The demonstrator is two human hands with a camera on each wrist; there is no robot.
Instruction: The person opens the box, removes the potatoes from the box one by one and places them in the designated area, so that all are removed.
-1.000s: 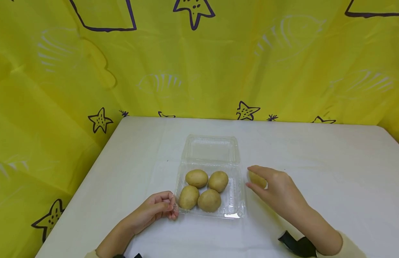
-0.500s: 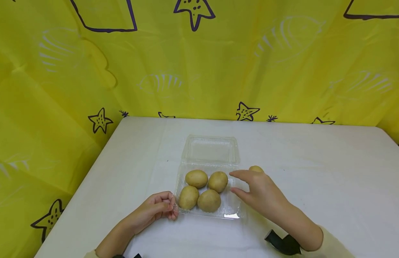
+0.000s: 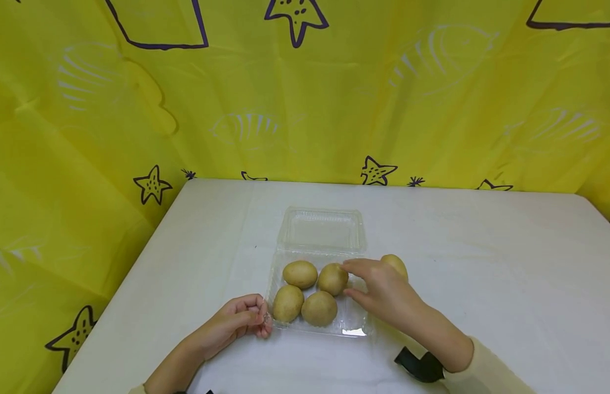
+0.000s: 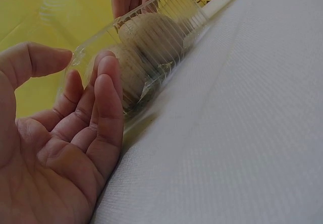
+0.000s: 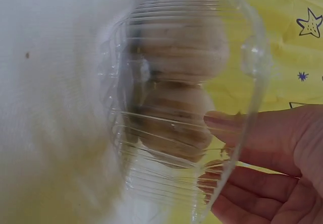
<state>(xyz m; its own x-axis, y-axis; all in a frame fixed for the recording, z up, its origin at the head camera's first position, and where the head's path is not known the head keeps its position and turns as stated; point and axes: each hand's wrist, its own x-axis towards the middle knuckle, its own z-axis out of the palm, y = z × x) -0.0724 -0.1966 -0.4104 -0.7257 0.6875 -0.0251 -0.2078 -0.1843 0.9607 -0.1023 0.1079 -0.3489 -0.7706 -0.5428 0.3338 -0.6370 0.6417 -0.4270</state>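
Note:
A clear plastic clamshell container [image 3: 354, 323], lid [image 3: 322, 230] folded back, holds several potatoes. My left hand [image 3: 241, 317] holds its near left corner; in the left wrist view the thumb is at the rim and the curled fingers [image 4: 108, 103] lie against the side wall. My right hand [image 3: 389, 287] reaches over the container's right side, with finger and thumb spread at the right side of the back right potato [image 3: 332, 279]. Through the ribbed wall in the right wrist view, a fingertip is right at that potato [image 5: 176, 128]. Another potato [image 3: 395, 264] lies outside, partly hidden behind the right hand.
A white cloth covers the table [image 3: 482, 262]. A yellow patterned curtain [image 3: 334, 109] hangs behind it and along the left. A dark strap [image 3: 420, 365] sits at the right wrist.
My right hand has moved left, from the potato outside the container to the back right potato inside, leaving the outer one on the table. The left hand stays at the corner.

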